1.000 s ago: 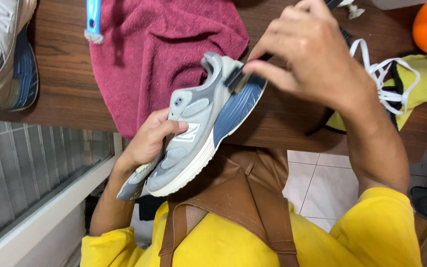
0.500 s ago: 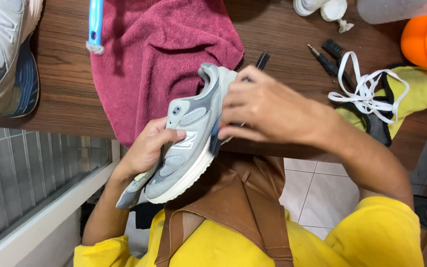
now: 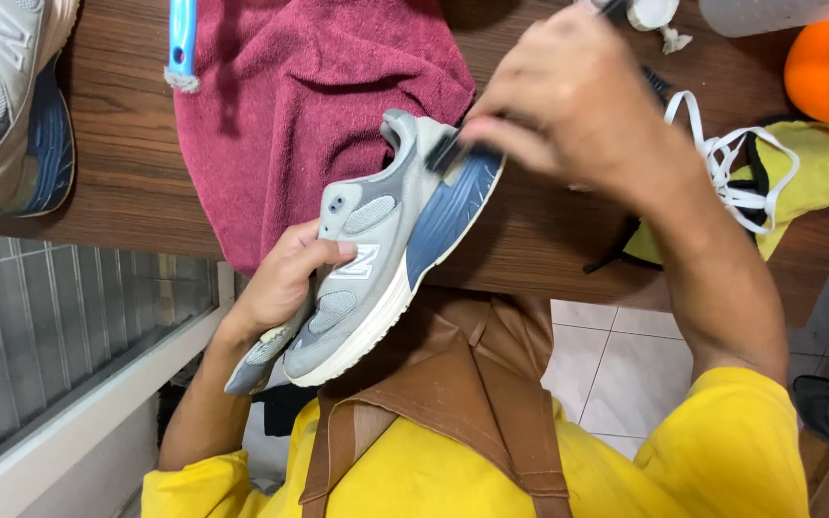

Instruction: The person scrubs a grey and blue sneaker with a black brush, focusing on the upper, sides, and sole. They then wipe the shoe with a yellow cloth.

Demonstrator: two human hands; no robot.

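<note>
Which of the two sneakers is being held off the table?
The grey sneaker with the blue sole, gripped by the left hand; the other sneaker rests on the table's corner.

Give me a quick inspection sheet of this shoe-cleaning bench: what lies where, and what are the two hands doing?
Surface: dark brown wooden table, partly under a crumpled maroon terry towel.
Job's things: grey mesh sneaker with blue and white sole, held tilted over the table edge; small dark brush pressed at its heel.
Clutter: second grey sneaker far left; blue-handled brush on the towel; loose white shoelaces on a yellow cloth; orange container.
Grippers: left hand grips the sneaker's side; right hand holds the small brush.
Cables: nothing seen.
Surroundings: white floor tiles, grey ribbed panel at left.
</note>
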